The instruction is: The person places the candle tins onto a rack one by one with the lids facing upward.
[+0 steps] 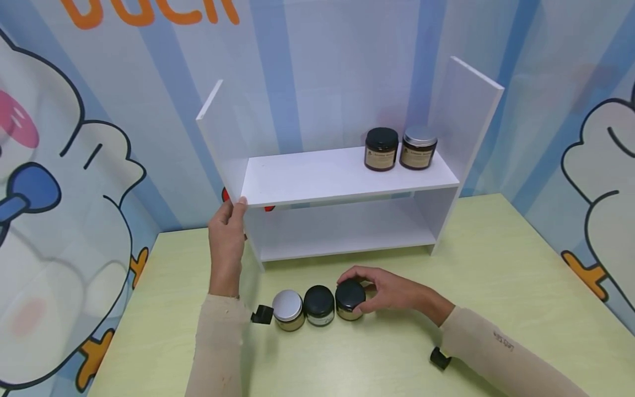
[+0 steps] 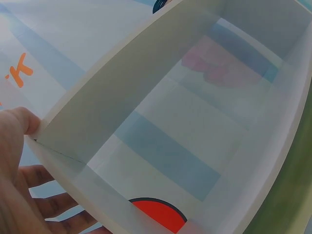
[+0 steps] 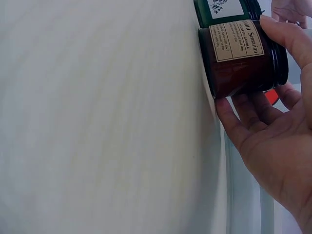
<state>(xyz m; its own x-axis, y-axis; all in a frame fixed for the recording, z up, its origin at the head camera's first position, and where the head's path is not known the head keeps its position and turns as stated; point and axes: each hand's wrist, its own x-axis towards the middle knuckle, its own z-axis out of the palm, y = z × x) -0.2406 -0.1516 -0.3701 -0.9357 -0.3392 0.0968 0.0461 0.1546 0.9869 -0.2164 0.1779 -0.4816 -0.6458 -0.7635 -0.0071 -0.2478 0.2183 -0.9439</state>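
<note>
My left hand (image 1: 226,234) holds the left side panel of a white two-tier shelf (image 1: 307,179) at the upper board's height. In the left wrist view the thumb (image 2: 28,119) lies at the front edge and the fingers pass around the panel's outer side. With my right hand (image 1: 389,289) I grip a scented candle jar (image 1: 350,295) of dark amber glass, black-lidded and upright, thumb and fingers on opposite sides; its beige label shows in the right wrist view. Left of it on the table stand another black-lidded jar (image 1: 319,305) and a silver-lidded jar (image 1: 288,310).
On the upper board, toward the right, a black-lidded jar (image 1: 381,149) and a silver-lidded jar (image 1: 419,148) stand side by side. The pale yellow-green table (image 1: 516,275) meets a cartoon-printed blue backdrop (image 1: 327,66). The shelf's side panels rise above its upper board.
</note>
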